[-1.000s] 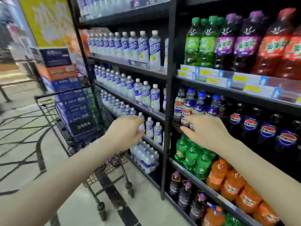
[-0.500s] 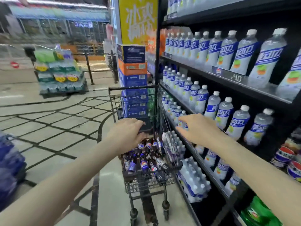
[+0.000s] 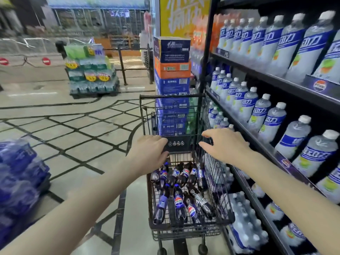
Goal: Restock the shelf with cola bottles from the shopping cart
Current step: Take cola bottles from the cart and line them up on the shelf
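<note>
Head view: gaze has swung from shelf to shopping cart (image 3: 184,228); both empty hands, left (image 3: 150,153) and right (image 3: 223,144), spread above cola bottles (image 3: 177,199), ready to pick.

**Materials and surfaces**

The cart (image 3: 217,181) is dark wire metal, matt. The cola bottles (image 3: 179,201) in it are glossy clear plastic with shiny labels. The floor (image 3: 73,140) is polished stone, reflecting light. The boxes (image 3: 173,70) look like matt cardboard. The shelf (image 3: 276,78) is black metal.
</note>
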